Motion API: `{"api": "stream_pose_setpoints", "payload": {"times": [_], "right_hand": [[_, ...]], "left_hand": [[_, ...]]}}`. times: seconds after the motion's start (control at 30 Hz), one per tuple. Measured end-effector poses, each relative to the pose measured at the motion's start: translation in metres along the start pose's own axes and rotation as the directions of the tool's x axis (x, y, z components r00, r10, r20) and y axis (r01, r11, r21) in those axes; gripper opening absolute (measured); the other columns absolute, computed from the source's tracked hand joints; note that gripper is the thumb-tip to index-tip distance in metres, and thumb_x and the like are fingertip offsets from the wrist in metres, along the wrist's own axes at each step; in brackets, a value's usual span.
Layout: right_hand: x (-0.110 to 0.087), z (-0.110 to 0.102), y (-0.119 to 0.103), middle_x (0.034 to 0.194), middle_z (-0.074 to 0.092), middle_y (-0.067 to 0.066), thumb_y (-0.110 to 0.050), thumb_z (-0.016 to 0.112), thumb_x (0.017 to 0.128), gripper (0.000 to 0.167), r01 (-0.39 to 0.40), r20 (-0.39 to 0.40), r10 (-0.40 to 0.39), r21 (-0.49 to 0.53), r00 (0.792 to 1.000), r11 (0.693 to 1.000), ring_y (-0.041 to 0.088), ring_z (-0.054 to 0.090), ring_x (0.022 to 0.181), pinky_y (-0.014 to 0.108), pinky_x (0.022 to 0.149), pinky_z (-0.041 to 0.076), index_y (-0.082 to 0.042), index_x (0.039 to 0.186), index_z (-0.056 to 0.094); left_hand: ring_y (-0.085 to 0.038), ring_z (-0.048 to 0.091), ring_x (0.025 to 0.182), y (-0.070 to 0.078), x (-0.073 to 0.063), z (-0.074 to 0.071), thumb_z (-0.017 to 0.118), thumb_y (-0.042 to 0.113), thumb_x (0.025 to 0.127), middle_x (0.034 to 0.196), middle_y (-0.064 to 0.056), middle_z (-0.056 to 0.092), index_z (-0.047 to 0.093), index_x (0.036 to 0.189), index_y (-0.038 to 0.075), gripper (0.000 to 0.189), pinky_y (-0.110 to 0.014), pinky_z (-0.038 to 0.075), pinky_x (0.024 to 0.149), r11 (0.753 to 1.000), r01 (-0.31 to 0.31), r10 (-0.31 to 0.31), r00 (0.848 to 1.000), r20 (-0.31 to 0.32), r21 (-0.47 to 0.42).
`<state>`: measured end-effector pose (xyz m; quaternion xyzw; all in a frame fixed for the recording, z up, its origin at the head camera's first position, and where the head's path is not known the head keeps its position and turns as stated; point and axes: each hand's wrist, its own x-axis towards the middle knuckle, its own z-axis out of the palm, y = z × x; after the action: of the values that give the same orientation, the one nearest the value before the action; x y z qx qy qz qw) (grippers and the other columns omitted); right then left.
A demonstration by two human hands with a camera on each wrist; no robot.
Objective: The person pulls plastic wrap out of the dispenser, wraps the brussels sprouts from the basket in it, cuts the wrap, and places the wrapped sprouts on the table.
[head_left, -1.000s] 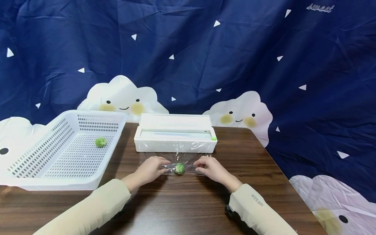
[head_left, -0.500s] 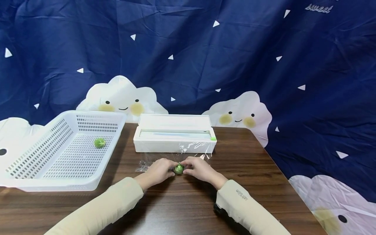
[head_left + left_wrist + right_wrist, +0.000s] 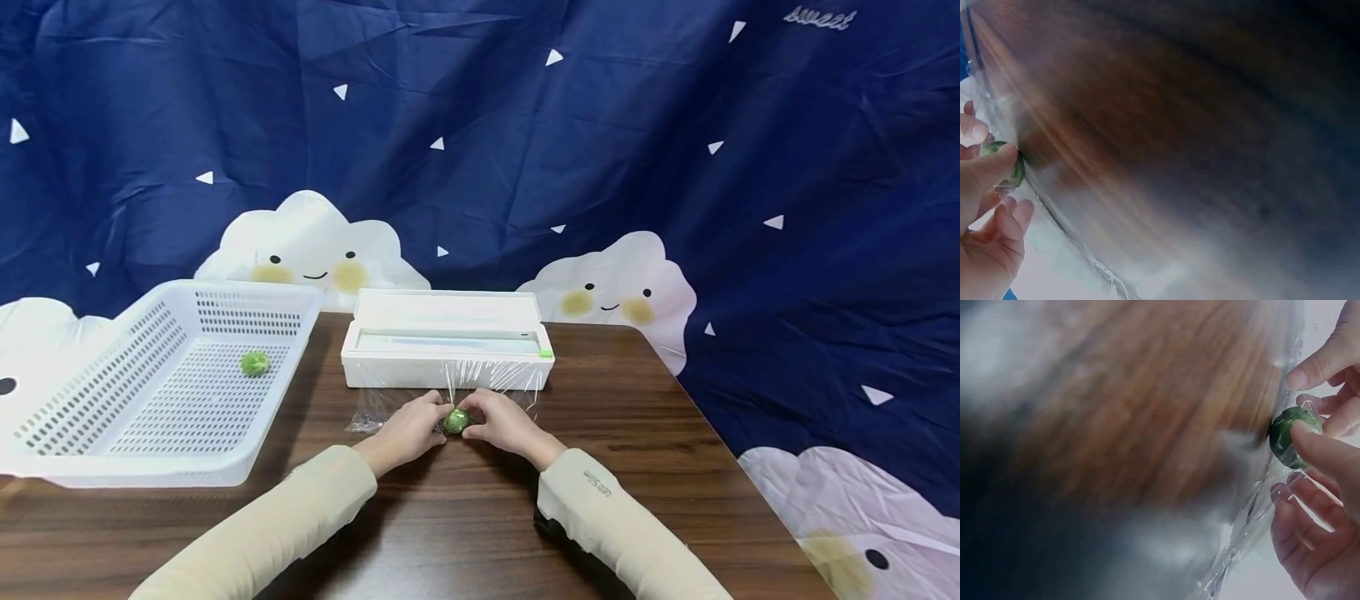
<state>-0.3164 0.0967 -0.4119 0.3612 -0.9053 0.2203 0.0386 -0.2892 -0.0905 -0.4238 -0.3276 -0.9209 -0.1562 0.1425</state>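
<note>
Dark wood-grain tabletop (image 3: 480, 517): before an open white dispenser box (image 3: 447, 356), fingers of our left hand (image 3: 408, 429) and right hand (image 3: 506, 423) pinch a Brussels sprout (image 3: 455, 422) amid clear cling film (image 3: 372, 410). We judge the sprout light, firm, slippery under film, best held by opposite sides.

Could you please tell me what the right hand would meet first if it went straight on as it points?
The small round green vegetable with clear plastic film about it, which the right hand seems to touch. Beyond, the left hand probably comes next, though depth is unclear.
</note>
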Motion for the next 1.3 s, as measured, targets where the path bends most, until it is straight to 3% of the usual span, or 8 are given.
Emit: {"api": "stream_pose_setpoints", "payload": {"times": [0.3, 0.57, 0.77, 0.97, 1.2, 1.3], "right_hand": [[0.005, 0.0, 0.001, 0.084, 0.065, 0.001, -0.01, 0.075, 0.075, 0.021, -0.013, -0.007, 0.013, 0.045, 1.0, 0.999, 0.01, 0.058, 0.072, 0.026, 0.068, 0.045, -0.005, 0.094, 0.069], [0.007, 0.0, 0.004, 0.08, 0.065, 0.001, -0.006, 0.074, 0.075, 0.02, -0.022, -0.035, 0.027, 0.121, 0.999, 0.992, 0.012, 0.06, 0.075, 0.027, 0.07, 0.046, -0.004, 0.093, 0.065], [0.01, 0.0, 0.007, 0.074, 0.063, -0.004, -0.01, 0.073, 0.076, 0.013, -0.012, -0.068, 0.014, 0.037, 0.998, 0.999, 0.009, 0.056, 0.069, 0.028, 0.065, 0.044, -0.01, 0.079, 0.061], [0.014, -0.001, 0.009, 0.07, 0.06, -0.007, -0.008, 0.07, 0.08, 0.01, -0.017, -0.077, 0.013, -0.047, 0.997, 0.999, 0.007, 0.051, 0.064, 0.026, 0.06, 0.043, -0.012, 0.073, 0.063], [0.016, 0.001, 0.01, 0.074, 0.06, -0.003, 0.002, 0.063, 0.081, 0.014, -0.005, -0.082, 0.002, -0.044, 0.997, 0.999, 0.01, 0.053, 0.067, 0.027, 0.061, 0.045, -0.011, 0.079, 0.06], [0.017, 0.001, 0.01, 0.073, 0.058, -0.003, 0.002, 0.06, 0.081, 0.012, -0.007, -0.063, 0.004, -0.059, 0.998, 0.998, 0.01, 0.051, 0.065, 0.026, 0.061, 0.044, -0.01, 0.081, 0.061]], "left_hand": [[-0.022, 0.061, 0.068, -0.007, 0.004, 0.003, 0.074, -0.002, 0.069, 0.069, -0.001, 0.06, 0.063, 0.086, 0.01, 0.024, -0.037, 0.047, 0.056, 1.0, -0.003, 0.002, 0.998, -0.064, -0.019], [-0.019, 0.062, 0.067, -0.012, 0.004, 0.004, 0.075, 0.001, 0.072, 0.072, -0.001, 0.063, 0.055, 0.076, 0.01, 0.022, -0.031, 0.048, 0.057, 0.996, 0.047, -0.056, 0.992, -0.115, -0.074], [-0.017, 0.061, 0.064, -0.016, 0.008, 0.005, 0.075, 0.003, 0.072, 0.07, 0.002, 0.063, 0.064, 0.071, 0.011, 0.013, -0.031, 0.048, 0.057, 0.993, 0.102, -0.109, 0.986, -0.123, -0.059], [-0.017, 0.063, 0.067, -0.016, 0.01, 0.001, 0.074, 0.008, 0.075, 0.072, 0.005, 0.066, 0.07, 0.071, 0.014, 0.008, -0.035, 0.049, 0.059, 0.986, 0.165, -0.167, 0.982, -0.085, -0.024], [-0.015, 0.043, 0.05, -0.016, 0.01, 0.001, 0.066, 0.0, 0.075, 0.052, 0.005, 0.046, 0.048, 0.054, 0.014, 0.031, -0.034, 0.042, 0.048, 0.995, 0.094, -0.092, 0.993, -0.069, 0.03], [-0.016, 0.048, 0.052, -0.017, 0.01, 0.002, 0.069, 0.004, 0.076, 0.055, 0.003, 0.049, 0.051, 0.058, 0.014, 0.026, -0.035, 0.044, 0.051, 0.995, 0.073, -0.071, 0.997, -0.031, 0.067]]}}
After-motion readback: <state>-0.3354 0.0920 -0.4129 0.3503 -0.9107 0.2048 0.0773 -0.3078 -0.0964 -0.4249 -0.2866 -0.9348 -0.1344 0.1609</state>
